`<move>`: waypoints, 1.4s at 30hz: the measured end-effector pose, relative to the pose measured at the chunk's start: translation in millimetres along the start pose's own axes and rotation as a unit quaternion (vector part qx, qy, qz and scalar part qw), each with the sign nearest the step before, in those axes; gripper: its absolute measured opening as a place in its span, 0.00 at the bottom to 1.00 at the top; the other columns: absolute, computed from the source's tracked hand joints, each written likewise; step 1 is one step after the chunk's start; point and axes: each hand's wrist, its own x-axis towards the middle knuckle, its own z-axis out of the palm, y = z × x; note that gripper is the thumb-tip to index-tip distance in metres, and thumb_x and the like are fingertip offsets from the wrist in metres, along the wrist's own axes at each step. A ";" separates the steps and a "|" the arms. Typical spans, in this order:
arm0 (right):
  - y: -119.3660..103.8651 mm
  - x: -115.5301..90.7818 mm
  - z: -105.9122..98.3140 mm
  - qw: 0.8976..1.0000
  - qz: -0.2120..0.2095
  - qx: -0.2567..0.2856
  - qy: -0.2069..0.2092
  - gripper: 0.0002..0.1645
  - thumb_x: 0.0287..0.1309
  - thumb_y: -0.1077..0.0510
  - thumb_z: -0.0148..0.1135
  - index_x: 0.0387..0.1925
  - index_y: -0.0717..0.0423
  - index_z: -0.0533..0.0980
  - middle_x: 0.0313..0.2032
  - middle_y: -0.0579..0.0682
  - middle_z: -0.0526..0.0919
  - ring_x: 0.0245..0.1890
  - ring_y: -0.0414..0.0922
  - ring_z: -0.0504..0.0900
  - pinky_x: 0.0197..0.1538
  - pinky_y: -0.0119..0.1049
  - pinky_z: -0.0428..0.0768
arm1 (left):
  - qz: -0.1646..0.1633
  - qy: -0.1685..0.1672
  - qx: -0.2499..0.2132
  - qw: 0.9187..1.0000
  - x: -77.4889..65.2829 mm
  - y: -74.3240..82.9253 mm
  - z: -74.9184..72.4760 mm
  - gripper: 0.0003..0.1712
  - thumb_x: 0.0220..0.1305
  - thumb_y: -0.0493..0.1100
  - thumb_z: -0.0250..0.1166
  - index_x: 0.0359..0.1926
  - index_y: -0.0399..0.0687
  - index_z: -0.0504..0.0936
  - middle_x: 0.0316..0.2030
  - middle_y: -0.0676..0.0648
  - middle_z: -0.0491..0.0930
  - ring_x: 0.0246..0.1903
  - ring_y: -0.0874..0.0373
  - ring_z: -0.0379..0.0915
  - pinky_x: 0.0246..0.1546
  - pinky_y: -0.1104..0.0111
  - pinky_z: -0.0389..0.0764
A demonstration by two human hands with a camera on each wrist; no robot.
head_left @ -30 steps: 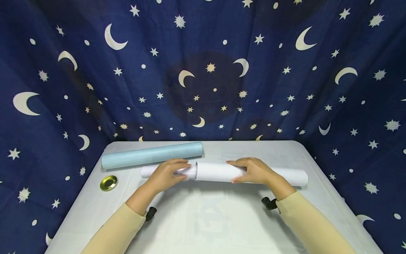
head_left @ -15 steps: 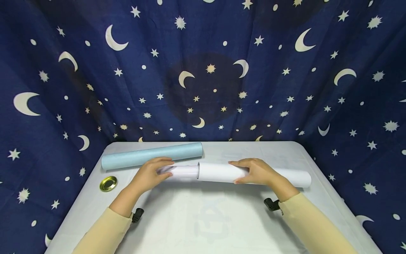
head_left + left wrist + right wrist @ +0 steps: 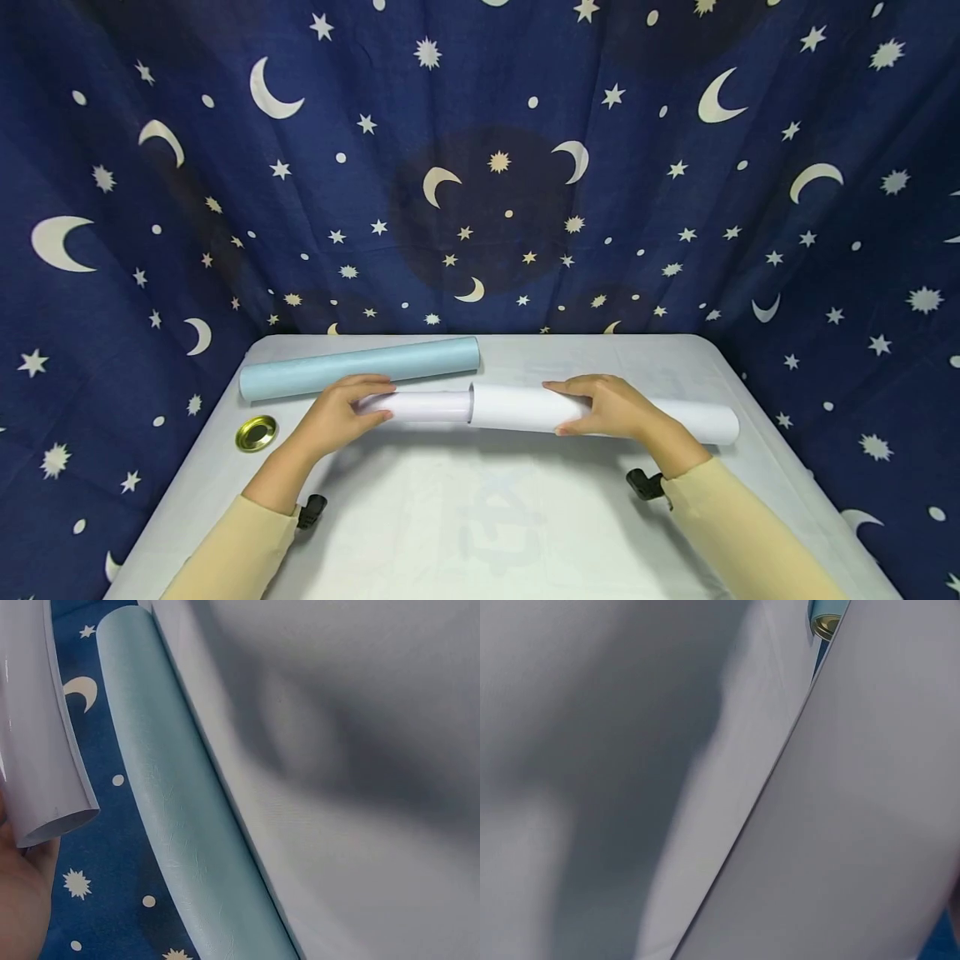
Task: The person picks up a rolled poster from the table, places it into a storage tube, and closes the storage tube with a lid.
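My left hand (image 3: pixel 337 417) grips a narrow glossy white roll (image 3: pixel 427 407) near its left end, fingers behind and thumb in front. In the left wrist view the open end of that glossy roll (image 3: pixel 49 750) shows beside the palm. The roll's other end sits inside a wider white paper roll (image 3: pixel 517 406). My right hand (image 3: pixel 611 406) holds this wider roll around its middle, thumb on the near side. In the right wrist view the wider roll (image 3: pixel 840 810) covers much of the picture, and my fingers are mostly hidden.
A light blue tube (image 3: pixel 360 369) lies behind the rolls at the table's back left; a gold-coloured end (image 3: pixel 826 627) shows on it in the right wrist view. A round gold lid (image 3: pixel 257 433) lies at the left. A star-and-moon curtain (image 3: pixel 495 208) surrounds the white table (image 3: pixel 495 517).
My left hand has slid left along the narrow roll to near its end, baring more of it. The wider roll and my right hand have shifted slightly right.
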 end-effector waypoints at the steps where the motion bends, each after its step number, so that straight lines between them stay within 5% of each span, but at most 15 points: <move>1: -0.1 0.0 -0.1 1.000 -0.001 0.000 0.000 0.47 0.44 0.26 0.72 0.66 0.36 0.76 0.54 0.44 0.84 0.54 0.47 0.82 0.55 0.50 0.79 | 0.000 0.000 -0.003 1.000 -0.2 -0.7 0.4 0.22 0.55 0.46 0.78 0.53 0.54 0.87 0.57 0.51 0.81 0.58 0.52 0.76 0.51 0.55 0.80; 31: -0.5 1.5 2.8 1.000 -0.014 -0.002 0.007 0.47 0.44 0.25 0.71 0.66 0.35 0.76 0.52 0.41 0.85 0.52 0.44 0.83 0.52 0.47 0.80 | 0.010 0.002 0.011 1.000 3.7 7.9 14.1 0.18 0.56 0.46 0.77 0.49 0.55 0.89 0.52 0.55 0.84 0.55 0.54 0.78 0.51 0.59 0.81; 42: -3.0 3.8 3.9 1.000 -0.011 -0.001 -0.001 0.47 0.45 0.24 0.70 0.66 0.35 0.75 0.54 0.42 0.84 0.54 0.46 0.82 0.53 0.48 0.80 | 0.048 0.011 0.003 0.999 7.9 12.3 22.6 0.18 0.54 0.44 0.78 0.48 0.53 0.89 0.51 0.54 0.85 0.55 0.52 0.78 0.54 0.57 0.80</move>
